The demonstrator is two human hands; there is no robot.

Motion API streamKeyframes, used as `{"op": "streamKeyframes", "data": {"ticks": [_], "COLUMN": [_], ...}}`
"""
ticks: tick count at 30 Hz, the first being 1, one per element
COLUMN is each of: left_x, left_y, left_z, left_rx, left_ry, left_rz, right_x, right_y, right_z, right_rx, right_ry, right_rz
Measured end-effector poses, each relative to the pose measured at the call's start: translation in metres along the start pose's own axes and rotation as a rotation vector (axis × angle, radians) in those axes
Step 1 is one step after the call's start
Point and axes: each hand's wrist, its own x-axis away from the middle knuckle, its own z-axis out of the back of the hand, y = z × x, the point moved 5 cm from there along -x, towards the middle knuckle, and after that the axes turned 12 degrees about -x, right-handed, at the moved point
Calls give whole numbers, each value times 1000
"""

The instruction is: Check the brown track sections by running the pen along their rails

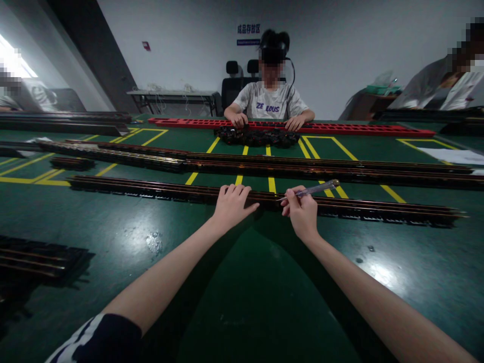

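A long black rail assembly with copper-coloured strips (170, 190) lies across the green table in front of me. My left hand (233, 206) rests on it near its middle, fingers over the far side and thumb pointing right. Just to the right, my right hand (301, 209) grips a screwdriver with a clear handle (317, 188). The handle points up and to the right, and its thin tip reaches down left to the rail between my hands. Exactly what the tip touches is too small to tell.
Beyond lie more long black rails (333, 169) and a red slotted frame (359, 128). Across the table a person (270, 101) has both hands at a pile of black parts (257, 137). Dark rails (34, 257) lie at the near left; another person (434, 88) is at the right.
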Motion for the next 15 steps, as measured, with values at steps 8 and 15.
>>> {"op": "streamKeyframes", "data": {"ticks": [8,15], "left_x": [0,2], "left_y": [0,3], "left_z": [-1,-1], "left_rx": [24,21], "left_ry": [30,35], "left_rz": [30,35], "right_x": [0,-1], "right_y": [2,2], "right_z": [0,0], "right_rx": [-19,-28], "right_ry": [1,2], "right_rz": [-7,-1]}}
